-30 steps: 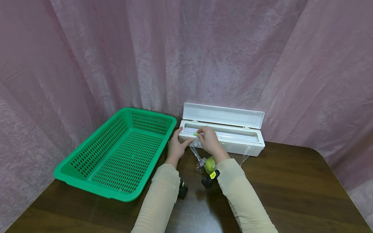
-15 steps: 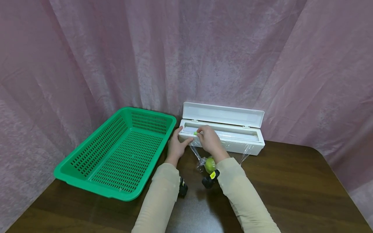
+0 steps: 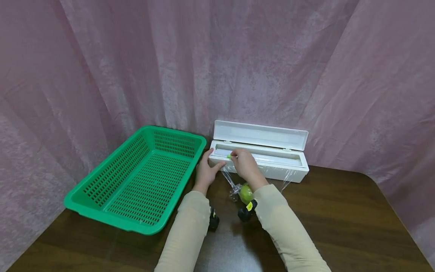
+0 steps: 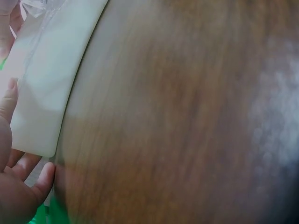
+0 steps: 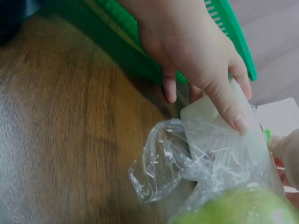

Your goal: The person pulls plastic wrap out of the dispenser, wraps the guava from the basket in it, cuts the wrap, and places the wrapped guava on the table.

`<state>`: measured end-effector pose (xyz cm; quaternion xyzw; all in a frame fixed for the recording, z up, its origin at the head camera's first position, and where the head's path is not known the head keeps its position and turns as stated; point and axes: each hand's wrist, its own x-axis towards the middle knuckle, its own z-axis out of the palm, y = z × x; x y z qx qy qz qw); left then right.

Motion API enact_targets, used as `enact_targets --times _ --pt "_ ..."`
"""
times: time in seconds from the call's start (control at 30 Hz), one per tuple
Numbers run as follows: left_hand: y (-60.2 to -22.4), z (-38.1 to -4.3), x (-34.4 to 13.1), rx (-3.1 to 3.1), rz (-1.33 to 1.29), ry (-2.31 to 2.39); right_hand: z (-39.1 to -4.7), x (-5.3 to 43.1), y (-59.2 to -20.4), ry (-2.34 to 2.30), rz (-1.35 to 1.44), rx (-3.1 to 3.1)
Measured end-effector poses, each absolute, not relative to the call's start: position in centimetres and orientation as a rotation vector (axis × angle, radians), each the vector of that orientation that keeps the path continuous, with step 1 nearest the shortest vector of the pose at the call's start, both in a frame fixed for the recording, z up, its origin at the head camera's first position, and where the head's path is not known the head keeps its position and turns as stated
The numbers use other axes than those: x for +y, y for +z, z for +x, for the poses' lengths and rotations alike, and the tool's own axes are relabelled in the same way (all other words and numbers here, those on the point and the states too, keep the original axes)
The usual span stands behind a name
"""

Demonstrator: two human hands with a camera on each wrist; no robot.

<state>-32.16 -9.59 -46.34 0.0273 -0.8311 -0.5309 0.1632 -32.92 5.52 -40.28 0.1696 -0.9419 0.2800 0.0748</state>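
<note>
A left hand [image 3: 205, 172], thumb splayed, grips the left end of a white cling-film dispenser [image 3: 276, 169] as a right hand [image 3: 245, 164] pinches its green slider tab [image 3: 229, 156], film-wrapped green fruit [image 3: 246, 193] just in front, 1 firm, level slide likely cutting cleanest.

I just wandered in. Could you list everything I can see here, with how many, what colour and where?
Basket: one, green, left on the table
Box: one, white, right of the basket, lid raised
Roll: one, white, inside the box
Tab: one, bright green, at the box's front edge
Film: clear, down the box's front and around the fruit
Fruit: one, green, before the box
Table: one, brown, beneath
Curtain: pink, behind
Wrist devices: two, black, one per wrist
Sleeves: two, beige, on the forearms
Left hand: one, gripping the box's left end
Right hand: one, pinching the tab
</note>
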Motion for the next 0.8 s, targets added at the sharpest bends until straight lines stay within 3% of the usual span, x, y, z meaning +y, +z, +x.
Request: enact_targets --times 0.8 --pt "-46.55 -32.30 -9.71 -2.364 0.069 -1.506 -33.03 6.13 -40.32 0.836 0.557 -2.824"
